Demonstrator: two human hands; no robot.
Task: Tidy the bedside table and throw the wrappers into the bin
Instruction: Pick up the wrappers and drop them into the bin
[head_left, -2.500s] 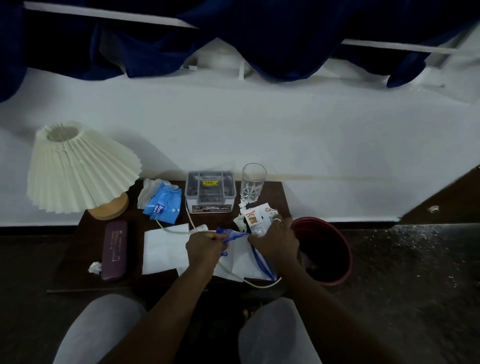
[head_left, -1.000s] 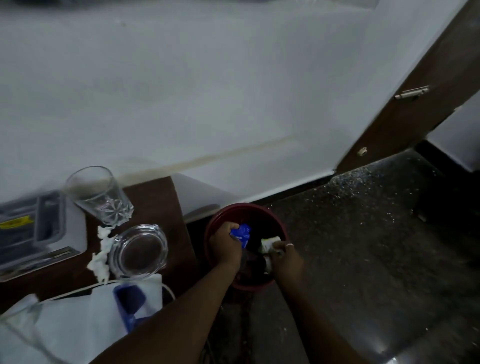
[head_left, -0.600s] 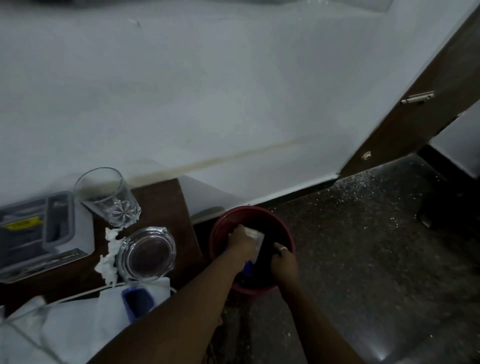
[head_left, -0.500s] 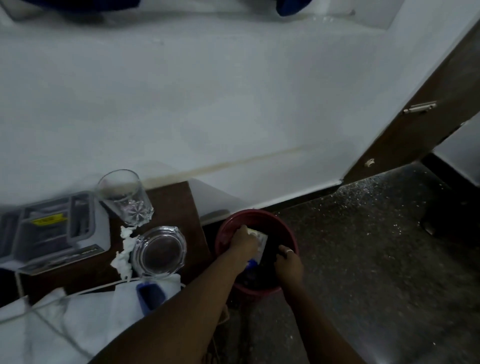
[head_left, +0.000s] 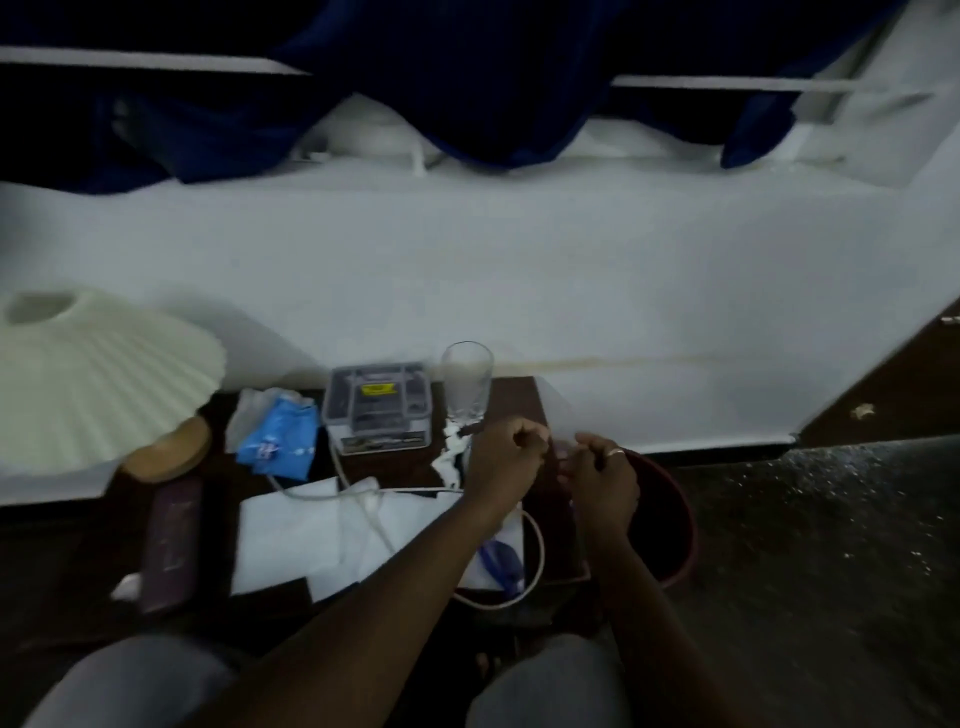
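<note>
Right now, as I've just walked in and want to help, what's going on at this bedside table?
A person sits at the bedside table with the left hand and right hand close together over its right end, beside the red bin. Both have curled fingers; whether they grip anything is too blurred to tell. A glass, grey box, blue packet, crumpled tissue, white papers and cable lie on the table, not yet tidied.
</note>
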